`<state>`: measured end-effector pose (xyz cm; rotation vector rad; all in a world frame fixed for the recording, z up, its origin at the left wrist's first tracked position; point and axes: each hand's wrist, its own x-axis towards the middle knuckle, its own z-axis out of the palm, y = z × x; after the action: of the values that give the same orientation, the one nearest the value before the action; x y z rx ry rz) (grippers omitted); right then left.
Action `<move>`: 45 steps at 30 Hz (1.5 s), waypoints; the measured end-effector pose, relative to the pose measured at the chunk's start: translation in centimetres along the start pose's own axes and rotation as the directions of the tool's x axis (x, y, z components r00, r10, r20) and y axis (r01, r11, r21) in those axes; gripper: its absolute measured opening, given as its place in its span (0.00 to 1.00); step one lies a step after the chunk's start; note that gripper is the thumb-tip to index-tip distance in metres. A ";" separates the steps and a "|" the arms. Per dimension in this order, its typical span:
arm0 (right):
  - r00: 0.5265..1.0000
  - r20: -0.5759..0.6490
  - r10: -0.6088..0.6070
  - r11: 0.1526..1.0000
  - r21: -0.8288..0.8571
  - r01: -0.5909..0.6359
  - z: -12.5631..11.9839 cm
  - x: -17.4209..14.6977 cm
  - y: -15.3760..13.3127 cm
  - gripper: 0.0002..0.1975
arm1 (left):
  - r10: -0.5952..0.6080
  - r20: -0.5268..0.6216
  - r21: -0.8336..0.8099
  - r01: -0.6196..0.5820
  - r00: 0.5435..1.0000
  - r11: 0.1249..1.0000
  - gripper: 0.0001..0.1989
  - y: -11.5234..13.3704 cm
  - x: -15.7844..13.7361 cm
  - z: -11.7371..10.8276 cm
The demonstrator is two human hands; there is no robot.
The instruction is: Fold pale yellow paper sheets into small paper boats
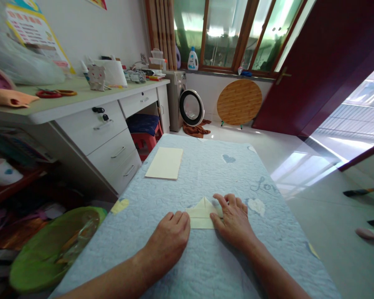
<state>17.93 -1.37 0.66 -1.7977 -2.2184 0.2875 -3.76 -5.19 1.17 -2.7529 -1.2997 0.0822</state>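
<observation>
A pale yellow sheet of folded paper (202, 212) lies in front of me on the blue cloth-covered table (205, 170). Its top rises to a point with a crease down the middle, and a straight band runs along its lower edge. My left hand (173, 232) is closed on the paper's left end, fingers curled together. At the right end, my right hand (233, 216) presses the paper with its thumb, the index finger raised and the other fingers bent. Farther off to the left rests a flat stack of pale yellow paper (165, 162).
A white desk (93, 124) with drawers stands along the left, carrying scissors (50, 94) and several small items. Below the table's left edge is a green basin (59, 249). A red stool (146, 131), a washing machine (174, 99) and a round wooden tabletop (239, 101) are farther back.
</observation>
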 end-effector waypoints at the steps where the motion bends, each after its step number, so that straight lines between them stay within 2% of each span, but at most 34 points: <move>1: 1.000 0.004 0.001 1.000 0.000 -0.001 -0.1 0.0 0.4 0.22 | -0.009 0.003 -0.005 0.009 1.000 1.000 0.16 0.0 0.0 -0.1; 6: 0.999 0.037 -0.021 1.000 -0.009 0.021 -0.3 -0.1 2.3 0.28 | -0.056 0.043 -0.033 0.057 0.998 0.998 0.16 -0.2 -0.1 -0.4; 12: 0.993 0.113 -0.042 0.999 0.031 0.039 -0.8 0.1 3.4 0.33 | -0.027 0.048 -0.014 0.028 0.999 1.000 0.18 -0.6 -0.6 -0.2; 16: 0.985 0.168 -0.041 0.996 0.081 0.028 -1.4 0.4 3.8 0.36 | -0.031 0.060 -0.003 0.031 0.998 1.000 0.16 -0.6 -0.6 -0.1; 19: 0.985 0.164 -0.045 0.992 0.125 0.024 -1.6 0.6 3.7 0.30 | -0.034 0.066 -0.017 0.036 0.997 0.999 0.15 -0.7 -0.3 -0.5; 23: 0.991 0.102 -0.086 0.983 0.170 0.068 -1.4 0.8 2.8 0.10 | -0.093 0.100 -0.107 0.104 0.991 0.989 0.11 -1.1 0.5 -2.0; 27: 0.994 0.049 -0.100 0.981 0.169 0.090 -1.0 0.6 1.6 0.09 | -0.186 0.104 -0.227 0.205 0.977 0.952 0.06 -1.6 1.8 -3.6; 28: 0.993 0.048 -0.107 0.978 0.184 0.096 -0.9 0.6 1.5 0.08 | -0.207 0.089 -0.262 0.223 0.974 0.939 0.09 -1.6 2.3 -3.8; 32: 0.988 0.058 -0.142 0.955 0.270 0.121 -0.8 0.7 1.6 0.05 | -0.188 0.054 -0.394 0.194 0.981 0.899 0.34 -1.8 4.6 -3.3; 34: 0.986 0.053 -0.161 0.933 0.334 0.134 -0.9 0.8 1.9 0.05 | -0.160 0.051 -0.474 0.165 0.986 0.865 0.40 -1.8 5.6 -2.6; 36: 0.982 0.028 -0.187 0.892 0.424 0.158 -0.9 1.0 2.3 0.04 | -0.168 0.064 -0.591 0.173 0.984 0.788 0.40 -1.8 6.4 -2.1; 37: 0.981 0.010 -0.192 0.866 0.472 0.165 -0.9 1.1 2.4 0.03 | -0.192 0.064 -0.652 0.187 0.979 0.735 0.36 -1.9 6.6 -1.9; 40: 0.993 -0.019 -0.112 0.752 0.651 0.098 -0.3 1.4 2.8 0.03 | -0.225 0.036 -0.848 0.149 0.974 0.508 0.22 -2.2 7.0 -1.5; 43: 0.999 -0.035 0.025 0.523 0.852 0.017 0.7 1.9 3.1 0.13 | -0.275 0.017 -0.990 0.055 0.961 0.133 0.11 -2.4 7.2 -1.2; 45: 0.999 -0.034 0.038 0.411 0.911 0.016 1.3 2.1 3.0 0.20 | -0.316 0.043 -0.990 -0.002 0.948 -0.139 0.11 -2.3 7.4 -0.8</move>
<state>19.86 1.31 -1.38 -1.1158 -1.4265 1.1877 -0.75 1.86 2.20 -3.1284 -2.1928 -2.2033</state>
